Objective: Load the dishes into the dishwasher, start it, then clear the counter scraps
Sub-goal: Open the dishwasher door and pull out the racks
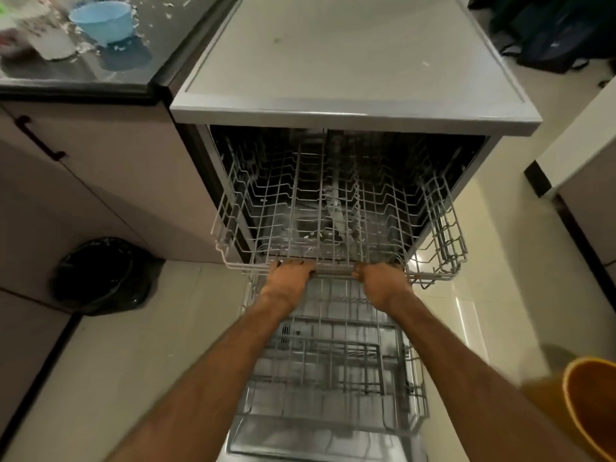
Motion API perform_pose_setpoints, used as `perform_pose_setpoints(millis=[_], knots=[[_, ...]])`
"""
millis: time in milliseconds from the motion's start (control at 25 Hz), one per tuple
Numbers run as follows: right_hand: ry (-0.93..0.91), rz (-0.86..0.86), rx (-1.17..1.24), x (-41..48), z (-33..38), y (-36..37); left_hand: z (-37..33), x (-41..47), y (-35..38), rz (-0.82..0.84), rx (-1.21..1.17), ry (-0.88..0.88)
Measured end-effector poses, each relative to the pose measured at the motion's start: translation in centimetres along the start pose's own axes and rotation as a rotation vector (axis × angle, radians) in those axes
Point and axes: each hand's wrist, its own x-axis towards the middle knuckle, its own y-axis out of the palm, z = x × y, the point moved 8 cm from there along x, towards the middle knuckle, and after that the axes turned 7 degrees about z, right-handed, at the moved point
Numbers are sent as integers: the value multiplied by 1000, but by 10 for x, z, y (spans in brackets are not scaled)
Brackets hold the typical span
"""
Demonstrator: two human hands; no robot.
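The grey dishwasher (pixel 350 61) stands open in front of me. Its upper wire rack (pixel 333 208) is partly slid out and holds no dishes. My left hand (pixel 288 278) and my right hand (pixel 383 281) both grip the rack's front bar, fingers curled over it. Below my arms the lower wire rack (pixel 333 378) sits pulled out over the lowered door, also bare. On the dark counter at the upper left stand a light blue bowl (pixel 103 20) and a white cup (pixel 50 41), with white scraps (pixel 80 48) scattered around them.
A bin lined with a black bag (pixel 100 275) stands on the floor to the left, beside the cabinets. An orange bucket (pixel 590 405) is at the lower right edge. Dark bags (pixel 550 31) lie on the floor at the upper right.
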Motion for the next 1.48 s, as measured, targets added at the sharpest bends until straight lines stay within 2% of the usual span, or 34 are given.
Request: perform_pose_setpoints(millis=[200,320,520,760,960,1200,1480], knots=[[-21,22,-31,-12,3,6,-4,-5,10,89,16,17],[-76,43,-19,-9,-1,10,1,-1,13,79,36,59],[22,87,20,-6,-41,23,11,6,19,157,8,75],[-40,62,-59,-4,-35,12,10,1,14,132,-24,78],[-78,109,-75,-34,-31,28,4,-33,28,150,-86,98],[-69,103,-30,-53,-29,31,-4,-52,24,67,-30,87],[-72,187,21,-114,-7,99,-3,-114,88,188,25,82]])
